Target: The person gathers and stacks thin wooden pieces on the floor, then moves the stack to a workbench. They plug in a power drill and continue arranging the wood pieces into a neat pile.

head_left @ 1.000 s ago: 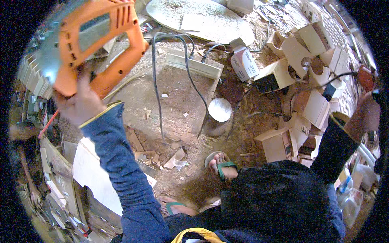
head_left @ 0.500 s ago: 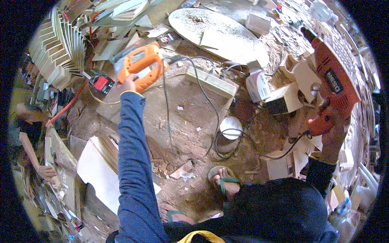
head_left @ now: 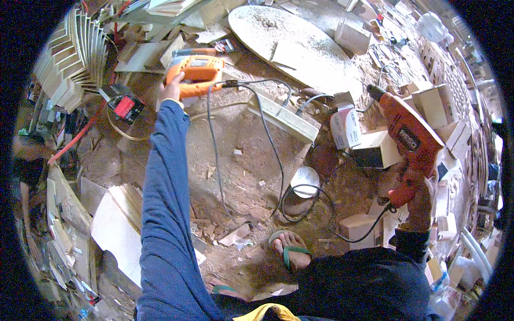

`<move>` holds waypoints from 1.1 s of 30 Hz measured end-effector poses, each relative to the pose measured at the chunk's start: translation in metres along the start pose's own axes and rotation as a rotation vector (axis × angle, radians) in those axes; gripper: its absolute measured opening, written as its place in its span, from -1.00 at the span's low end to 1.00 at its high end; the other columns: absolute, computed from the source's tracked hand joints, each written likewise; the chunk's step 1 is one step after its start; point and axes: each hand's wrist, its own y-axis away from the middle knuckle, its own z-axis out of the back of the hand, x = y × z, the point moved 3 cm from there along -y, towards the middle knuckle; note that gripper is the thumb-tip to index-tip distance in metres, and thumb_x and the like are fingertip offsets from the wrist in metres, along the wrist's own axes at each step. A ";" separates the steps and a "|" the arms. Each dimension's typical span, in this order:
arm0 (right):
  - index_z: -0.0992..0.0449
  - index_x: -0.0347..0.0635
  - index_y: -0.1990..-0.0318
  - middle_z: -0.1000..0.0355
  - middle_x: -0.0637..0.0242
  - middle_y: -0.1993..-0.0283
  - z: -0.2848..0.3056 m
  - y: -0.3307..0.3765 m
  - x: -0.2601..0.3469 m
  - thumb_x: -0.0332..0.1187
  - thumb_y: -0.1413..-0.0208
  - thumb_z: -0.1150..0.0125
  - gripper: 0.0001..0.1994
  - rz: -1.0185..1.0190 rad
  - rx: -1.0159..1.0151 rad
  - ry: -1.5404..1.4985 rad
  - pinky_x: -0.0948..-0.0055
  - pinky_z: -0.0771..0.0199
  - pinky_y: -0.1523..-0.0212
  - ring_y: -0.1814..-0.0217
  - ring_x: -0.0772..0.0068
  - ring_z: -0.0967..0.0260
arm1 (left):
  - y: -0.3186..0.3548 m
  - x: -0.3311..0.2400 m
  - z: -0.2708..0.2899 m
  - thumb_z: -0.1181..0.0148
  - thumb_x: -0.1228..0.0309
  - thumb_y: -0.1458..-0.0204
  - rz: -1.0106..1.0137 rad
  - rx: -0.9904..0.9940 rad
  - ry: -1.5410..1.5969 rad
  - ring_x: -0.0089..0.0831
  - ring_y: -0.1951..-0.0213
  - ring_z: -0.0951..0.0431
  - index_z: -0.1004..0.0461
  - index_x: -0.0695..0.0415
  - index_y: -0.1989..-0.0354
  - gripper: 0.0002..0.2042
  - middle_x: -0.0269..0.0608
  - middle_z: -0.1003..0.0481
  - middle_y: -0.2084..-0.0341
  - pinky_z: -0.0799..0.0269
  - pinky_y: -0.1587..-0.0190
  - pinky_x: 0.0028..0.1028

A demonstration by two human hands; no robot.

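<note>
My left hand is closed round the handle of an orange jigsaw, held out over the far left of the work area. A dark cord hangs from the jigsaw's rear end. On the right, my right hand grips the handle of a red power drill. The drill tilts with its black chuck toward the far side, and its cord loops down toward the floor. Shadow hides part of the right hand's fingers.
A long power strip with plugs lies ahead. Nearby stand a white cup-like container, small boxes and a black-and-red battery-like unit. A white oval board lies beyond. Stacked boards and a person are at left.
The drill in my right hand has moved inward to the left and tilted more. My left hand has shifted the jigsaw slightly to the right and farther away. Both tools stay gripped.
</note>
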 end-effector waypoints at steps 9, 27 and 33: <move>-0.40 -0.24 -0.13 -0.55 0.24 0.22 -0.031 -0.013 -0.049 -0.46 0.07 -0.34 -0.47 0.063 0.205 -0.074 0.52 -0.56 0.41 0.43 0.48 -0.48 | 0.241 -0.063 0.009 -0.35 -0.01 -0.03 -0.523 0.315 -0.374 0.17 -0.03 -0.52 -0.35 0.22 -0.13 -0.36 0.19 -0.49 0.00 -0.42 -0.06 -0.04; -0.27 -0.31 -0.37 -0.51 0.11 -0.14 -0.005 -0.014 -0.090 -0.53 0.00 -0.31 -0.30 0.114 0.240 -0.158 0.28 -0.62 -0.01 0.00 0.26 -0.56 | 0.438 -0.028 0.077 -0.14 0.37 -0.30 0.193 1.010 -0.063 -0.48 0.27 -0.64 -0.46 0.29 -0.16 -0.67 -0.16 -0.64 0.30 -0.55 0.20 -0.45; -0.42 -0.28 -0.16 -0.57 0.23 0.11 -0.001 0.001 -0.070 -0.47 -0.04 -0.32 -0.52 0.142 0.184 -0.085 0.42 -0.58 0.30 0.26 0.43 -0.54 | 0.494 0.020 0.125 -0.14 0.33 -0.30 0.186 1.514 -0.181 -0.51 0.10 -0.57 -0.49 0.21 0.03 -0.78 -0.21 -0.60 0.21 -0.48 -0.05 -0.41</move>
